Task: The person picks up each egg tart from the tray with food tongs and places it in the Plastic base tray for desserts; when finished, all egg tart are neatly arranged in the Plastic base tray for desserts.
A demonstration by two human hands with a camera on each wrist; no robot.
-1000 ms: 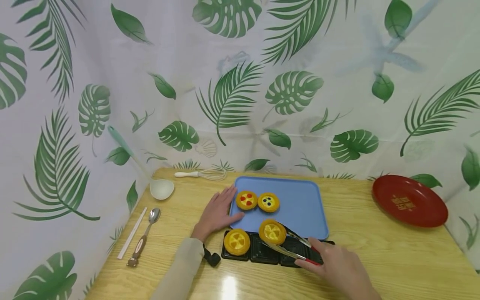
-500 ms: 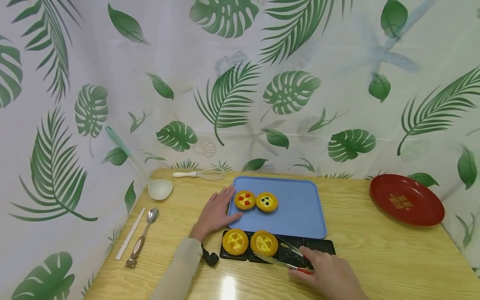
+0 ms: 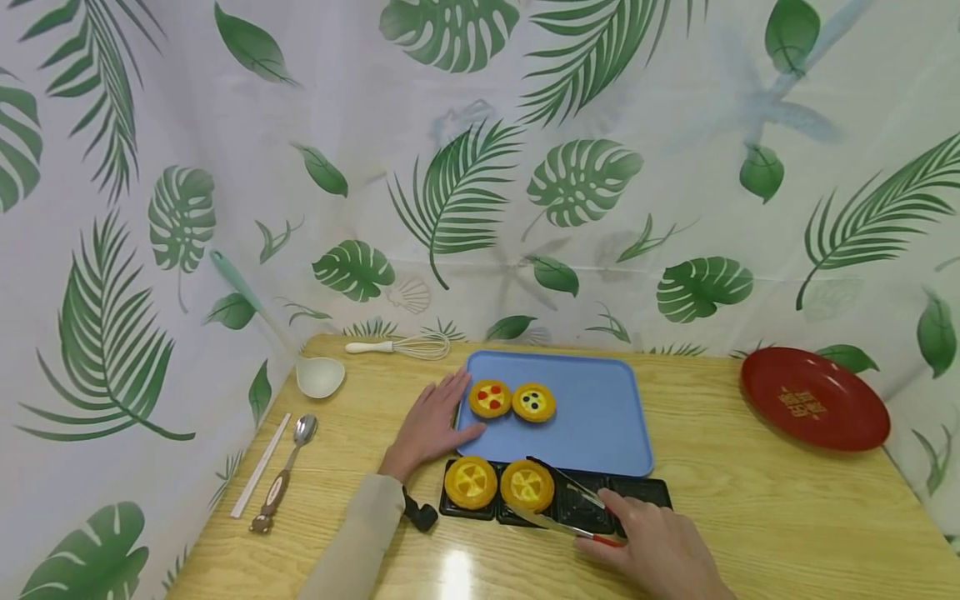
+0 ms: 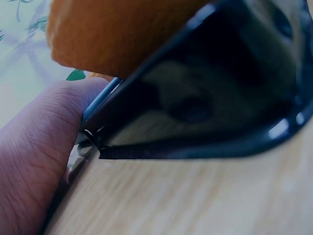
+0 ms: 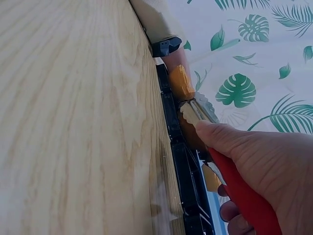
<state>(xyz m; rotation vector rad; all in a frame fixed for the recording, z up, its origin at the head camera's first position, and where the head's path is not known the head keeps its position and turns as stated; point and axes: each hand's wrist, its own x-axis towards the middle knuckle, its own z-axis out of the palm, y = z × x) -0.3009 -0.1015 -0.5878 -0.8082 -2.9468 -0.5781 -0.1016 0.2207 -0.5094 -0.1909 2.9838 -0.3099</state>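
My left hand (image 3: pixel 429 427) rests on the left edge of the blue tray (image 3: pixel 600 408), fingers extended. On that tray sit a tart with red toppings (image 3: pixel 490 399) and one with dark dots (image 3: pixel 534 403). My right hand (image 3: pixel 663 533) grips red-handled tongs (image 3: pixel 557 524). Their spread arms stand around a yellow-topped tart (image 3: pixel 528 486) in the second compartment of the black tray (image 3: pixel 641 492); I cannot tell whether they touch it. Another such tart (image 3: pixel 471 482) fills the first compartment. In the right wrist view the thumb presses along the red tong handle (image 5: pixel 239 191).
Left of my arm lie a spoon (image 3: pixel 282 483) and a white stick (image 3: pixel 260 467). A ladle (image 3: pixel 321 378) leans against the patterned curtain (image 3: pixel 480 167). A whisk (image 3: pixel 408 347) lies at the back. A red oval plate (image 3: pixel 817 400) stands at the right.
The tongs have lowered the second yellow-topped tart into the second compartment, moving down and slightly left. Since then their arms have spread a little wider. The left hand has stayed in place.
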